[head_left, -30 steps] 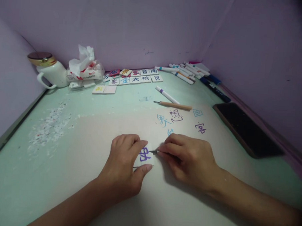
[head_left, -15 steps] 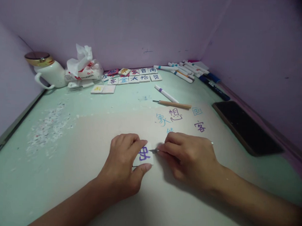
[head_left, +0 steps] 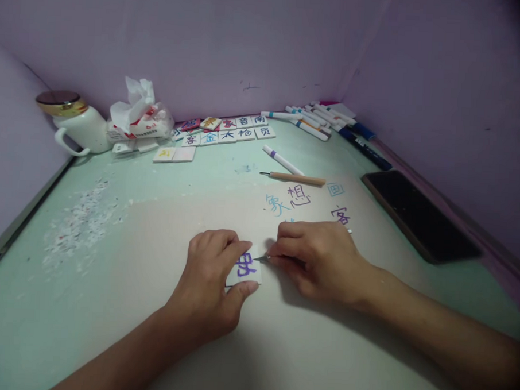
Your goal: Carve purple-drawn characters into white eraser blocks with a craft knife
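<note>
Purple-marked tile (head_left: 251, 275) being clamped by left hand (head_left: 213, 276), blade (head_left: 261, 259) being pinched by right hand (head_left: 320, 261), centre frame, below purple “想” (head_left: 298, 195)

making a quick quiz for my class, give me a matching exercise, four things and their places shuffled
1. black phone in brown case
2. white mug with gold-rimmed lid
3. white square tile with purple character
4. slim wooden-handled tool

A. beside the purple-banded white marker
B. between the left hand's fingers and thumb
C. right of the handwritten characters
D. beside the white-and-red tissue pack

1-C, 2-D, 3-B, 4-A
</note>
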### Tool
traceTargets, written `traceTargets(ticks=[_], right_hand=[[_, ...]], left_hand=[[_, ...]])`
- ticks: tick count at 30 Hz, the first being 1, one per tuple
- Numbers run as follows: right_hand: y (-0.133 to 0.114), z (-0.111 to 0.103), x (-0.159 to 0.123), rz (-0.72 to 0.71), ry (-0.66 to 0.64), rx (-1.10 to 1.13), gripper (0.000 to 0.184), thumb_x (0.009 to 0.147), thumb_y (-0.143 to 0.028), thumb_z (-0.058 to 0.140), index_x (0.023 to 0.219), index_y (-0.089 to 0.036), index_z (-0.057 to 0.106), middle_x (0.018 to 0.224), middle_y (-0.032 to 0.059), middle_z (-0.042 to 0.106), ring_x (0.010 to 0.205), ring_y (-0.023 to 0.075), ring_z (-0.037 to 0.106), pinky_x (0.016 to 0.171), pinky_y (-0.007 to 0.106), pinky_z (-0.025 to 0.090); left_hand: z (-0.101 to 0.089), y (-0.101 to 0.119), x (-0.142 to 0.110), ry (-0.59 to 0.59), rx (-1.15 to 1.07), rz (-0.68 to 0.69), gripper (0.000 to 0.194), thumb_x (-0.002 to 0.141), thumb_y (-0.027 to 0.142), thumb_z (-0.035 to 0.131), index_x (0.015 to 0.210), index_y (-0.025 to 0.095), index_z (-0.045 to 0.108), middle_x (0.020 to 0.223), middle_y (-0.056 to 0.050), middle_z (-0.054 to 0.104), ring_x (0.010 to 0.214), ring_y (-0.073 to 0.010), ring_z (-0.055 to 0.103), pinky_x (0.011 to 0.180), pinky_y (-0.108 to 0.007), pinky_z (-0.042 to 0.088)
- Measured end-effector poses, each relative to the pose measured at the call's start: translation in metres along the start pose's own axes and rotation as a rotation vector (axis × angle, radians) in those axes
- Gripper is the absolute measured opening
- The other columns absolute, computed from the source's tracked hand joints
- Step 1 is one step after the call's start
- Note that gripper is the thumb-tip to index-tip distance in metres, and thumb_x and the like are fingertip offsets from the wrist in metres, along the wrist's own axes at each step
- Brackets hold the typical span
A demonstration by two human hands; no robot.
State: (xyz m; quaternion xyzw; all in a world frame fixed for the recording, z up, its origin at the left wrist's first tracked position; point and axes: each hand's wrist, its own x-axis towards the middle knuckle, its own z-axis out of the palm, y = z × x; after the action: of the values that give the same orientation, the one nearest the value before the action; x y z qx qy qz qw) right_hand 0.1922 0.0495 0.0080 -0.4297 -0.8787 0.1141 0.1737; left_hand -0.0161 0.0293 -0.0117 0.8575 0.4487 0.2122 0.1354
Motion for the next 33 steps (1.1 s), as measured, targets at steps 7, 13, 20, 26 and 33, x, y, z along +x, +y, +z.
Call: traceTargets(ticks=[7, 13, 20, 26, 33], right_hand=[[0.003, -0.005, 0.004, -0.008, -0.059, 0.043, 0.015, 0.073, -0.018, 0.056, 0.074, -0.022, 0.071, 0.064, -0.0024, 0.06, 0.053, 0.0092, 0.049, 0.048, 0.026, 0.02], [-0.002, 0.0, -0.001, 0.074, -0.006, 0.083, 0.014, 0.074, -0.021, 0.058, 0.074, -0.023, 0.072, 0.065, -0.0029, 0.062, 0.052, 0.0088, 0.047, 0.047, 0.025, 0.02], [-0.011, 0.004, -0.004, 0.102, 0.029, -0.01, 0.016, 0.072, -0.02, 0.056, 0.073, -0.022, 0.072, 0.064, -0.0019, 0.061, 0.047, 0.0088, 0.041, 0.045, 0.025, 0.014], [-0.01, 0.006, -0.006, 0.132, 0.021, 0.057, 0.018, 0.076, -0.021, 0.054, 0.07, -0.02, 0.071, 0.063, -0.0012, 0.06, 0.048, 0.0087, 0.043, 0.045, 0.025, 0.016], [-0.012, 0.006, -0.009, 0.128, 0.022, 0.069, 0.016, 0.074, -0.02, 0.055, 0.072, -0.021, 0.071, 0.063, -0.0019, 0.059, 0.047, 0.0085, 0.042, 0.045, 0.025, 0.016]], left_hand=[[0.0, -0.001, 0.001, -0.007, 0.002, 0.025, 0.034, 0.076, 0.024, 0.057, 0.109, 0.013, 0.055, 0.103, -0.011, 0.051, 0.099, -0.028, 0.047, 0.088, -0.049, 0.035], [0.001, -0.001, 0.001, 0.034, 0.056, 0.041, 0.034, 0.076, 0.025, 0.058, 0.107, 0.013, 0.055, 0.103, -0.012, 0.051, 0.099, -0.029, 0.047, 0.087, -0.049, 0.036], [0.002, 0.001, -0.002, 0.066, 0.088, 0.029, 0.033, 0.076, 0.029, 0.059, 0.105, 0.013, 0.055, 0.1, -0.012, 0.053, 0.095, -0.0284, 0.05, 0.084, -0.049, 0.039], [0.002, 0.003, -0.001, 0.099, 0.108, 0.019, 0.031, 0.075, 0.03, 0.061, 0.101, 0.015, 0.055, 0.098, -0.012, 0.056, 0.092, -0.0277, 0.052, 0.081, -0.047, 0.042], [0.004, 0.003, 0.0, 0.115, 0.111, 0.042, 0.032, 0.075, 0.031, 0.062, 0.101, 0.014, 0.055, 0.097, -0.012, 0.056, 0.091, -0.0273, 0.053, 0.079, -0.046, 0.043]])
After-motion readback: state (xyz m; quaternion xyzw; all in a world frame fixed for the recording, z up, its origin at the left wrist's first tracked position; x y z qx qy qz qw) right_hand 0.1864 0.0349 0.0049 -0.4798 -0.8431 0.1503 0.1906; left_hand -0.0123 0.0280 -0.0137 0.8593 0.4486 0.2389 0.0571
